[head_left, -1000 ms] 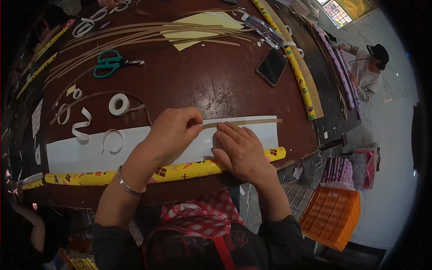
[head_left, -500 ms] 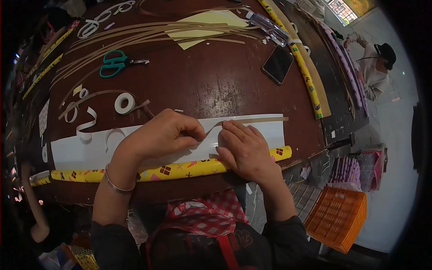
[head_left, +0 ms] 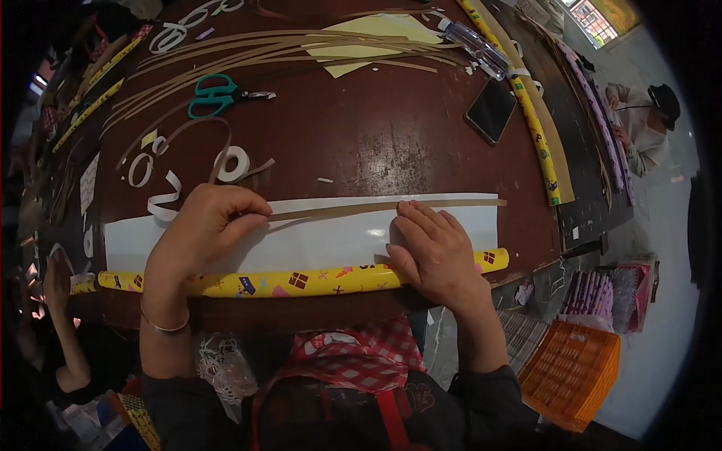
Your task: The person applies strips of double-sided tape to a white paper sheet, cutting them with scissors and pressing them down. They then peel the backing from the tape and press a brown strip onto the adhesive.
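Note:
A white sheet (head_left: pixel 331 239) lies along the front of the table, its near edge at a yellow patterned roll (head_left: pixel 301 283). Along the sheet's far edge runs a narrow brown strip (head_left: pixel 342 210). My left hand (head_left: pixel 207 229) pinches this strip between thumb and fingers over the sheet's left half. On the right, my right hand (head_left: pixel 432 252) lies with fingers spread, its fingertips pressing the strip to the sheet and its thumb apart. A roll of white tape (head_left: pixel 232 164) rests on the table beyond my left hand.
Teal scissors (head_left: pixel 214 96), a phone (head_left: pixel 491 111), a plastic bottle (head_left: pixel 475 49) and long brown strips (head_left: pixel 278 46) lie farther back. At the right are an orange crate (head_left: pixel 569 373) and another person (head_left: pixel 647 124). Another person's arm (head_left: pixel 66 331) shows at the left.
My left hand has moved left along the strip, and the strip now lies straighter between my hands. My right hand stays pressed on it. The whole view has shifted slightly.

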Available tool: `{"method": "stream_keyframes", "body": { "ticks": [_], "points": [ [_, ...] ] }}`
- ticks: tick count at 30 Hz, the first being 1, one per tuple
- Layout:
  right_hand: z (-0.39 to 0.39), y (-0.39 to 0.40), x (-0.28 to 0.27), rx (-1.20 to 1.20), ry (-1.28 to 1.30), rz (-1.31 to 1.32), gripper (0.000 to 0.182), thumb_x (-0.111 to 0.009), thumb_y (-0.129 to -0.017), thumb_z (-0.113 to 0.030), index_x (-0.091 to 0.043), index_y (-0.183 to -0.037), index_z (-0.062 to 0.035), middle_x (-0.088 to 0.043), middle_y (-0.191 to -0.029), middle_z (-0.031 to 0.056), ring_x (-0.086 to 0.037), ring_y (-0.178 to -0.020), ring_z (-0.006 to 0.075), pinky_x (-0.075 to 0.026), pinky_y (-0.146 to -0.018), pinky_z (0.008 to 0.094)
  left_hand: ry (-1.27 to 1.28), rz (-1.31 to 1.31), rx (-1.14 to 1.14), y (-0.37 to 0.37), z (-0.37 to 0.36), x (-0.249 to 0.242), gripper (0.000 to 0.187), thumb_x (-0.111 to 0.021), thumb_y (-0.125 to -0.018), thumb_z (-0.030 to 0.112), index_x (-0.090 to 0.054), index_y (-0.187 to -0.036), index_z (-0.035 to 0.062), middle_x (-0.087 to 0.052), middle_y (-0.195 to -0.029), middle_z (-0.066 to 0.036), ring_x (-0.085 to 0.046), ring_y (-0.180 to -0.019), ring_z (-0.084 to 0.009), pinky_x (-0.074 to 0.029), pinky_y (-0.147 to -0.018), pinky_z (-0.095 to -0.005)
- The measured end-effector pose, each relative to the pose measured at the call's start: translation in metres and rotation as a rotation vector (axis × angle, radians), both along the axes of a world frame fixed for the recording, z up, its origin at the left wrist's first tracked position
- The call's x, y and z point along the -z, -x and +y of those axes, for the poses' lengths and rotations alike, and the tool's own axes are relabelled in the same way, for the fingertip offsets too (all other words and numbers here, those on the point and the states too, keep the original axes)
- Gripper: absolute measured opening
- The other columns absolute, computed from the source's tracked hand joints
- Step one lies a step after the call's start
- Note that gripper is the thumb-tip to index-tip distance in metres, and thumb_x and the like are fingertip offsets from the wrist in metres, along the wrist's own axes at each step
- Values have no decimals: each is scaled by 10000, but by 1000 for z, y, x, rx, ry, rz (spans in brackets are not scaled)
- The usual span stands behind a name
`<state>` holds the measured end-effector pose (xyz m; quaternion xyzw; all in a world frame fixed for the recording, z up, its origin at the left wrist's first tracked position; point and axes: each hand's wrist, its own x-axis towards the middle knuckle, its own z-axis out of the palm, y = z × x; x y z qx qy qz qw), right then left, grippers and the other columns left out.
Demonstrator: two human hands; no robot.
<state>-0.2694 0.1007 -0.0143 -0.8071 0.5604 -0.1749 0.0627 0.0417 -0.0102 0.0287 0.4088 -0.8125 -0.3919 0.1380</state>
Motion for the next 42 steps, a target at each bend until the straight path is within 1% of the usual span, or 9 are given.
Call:
{"method": "stream_keyframes", "body": {
  "ticks": [8,14,16,20,22,26,28,31,42],
  "points": [
    [-1,4,1,-20,-22,13,404,-681,-871,-299,-627,-1133,4,-622,-1276,190,-580,-1212,368,-440,-991,530,47,-84,-186,-26,19,10,130,-657,-850,79,-702,-920,-20,-681,-827,-142,-658,-723,-272,-513,-666,-341],
    [-1,3,-3,-18,-38,47,419,-700,-844,-282,-636,-1136,12,-621,-1284,200,-579,-1218,372,-436,-1002,522,102,-80,-159,-29,18,13,131,-646,-873,100,-687,-926,-12,-662,-820,-135,-644,-717,-298,-498,-653,-366],
    [-1,4,-4,-17,-63,44,427,-698,-839,-272,-633,-1151,12,-610,-1303,203,-568,-1235,372,-426,-1015,519,101,-37,-178,-30,16,15,96,-652,-863,51,-682,-927,-13,-635,-785,-103,-606,-676,-220,-471,-617,-324],
    [-2,5,-6,-29,-84,49,426,-693,-840,-265,-632,-1158,12,-605,-1313,206,-559,-1248,375,-417,-1025,521,97,-19,-222,-33,14,24,68,-645,-863,44,-667,-892,-14,-621,-768,-98,-591,-665,-206,-464,-609,-323],
    [-2,6,-6,-22,-103,55,423,-691,-840,-266,-634,-1154,12,-600,-1322,208,-558,-1250,377,-415,-1027,521,64,-37,-228,-37,14,28,70,-635,-877,50,-642,-865,-18,-619,-766,-88,-578,-672,-170,-457,-610,-299],
    [-2,5,-7,-25,-130,63,424,-686,-845,-272,-635,-1156,12,-596,-1331,208,-555,-1256,375,-409,-1032,523,-40,63,-328,-53,17,35,103,-659,-888,94,-641,-898,-7,-627,-764,-86,-595,-666,-189,-471,-612,-311],
    [-2,6,-8,-11,-150,69,428,-681,-850,-278,-636,-1163,11,-589,-1344,204,-549,-1266,372,-402,-1038,527,-115,146,-340,-59,19,36,112,-668,-898,104,-625,-897,1,-605,-749,-39,-543,-658,-109,-441,-587,-264],
    [-1,6,-9,-4,-165,74,428,-671,-860,-283,-637,-1169,11,-588,-1347,201,-544,-1274,369,-392,-1045,536,-199,192,-376,-62,17,39,125,-676,-904,117,-624,-894,4,-601,-755,-18,-514,-655,-73,-425,-573,-246],
    [1,5,-9,28,-205,95,446,-656,-867,-300,-631,-1187,10,-575,-1370,195,-520,-1310,356,-345,-1070,581,-206,161,-385,-60,17,35,118,-654,-921,115,-624,-917,1,-589,-753,-14,-505,-666,-80,-418,-583,-250]
  ]
}}
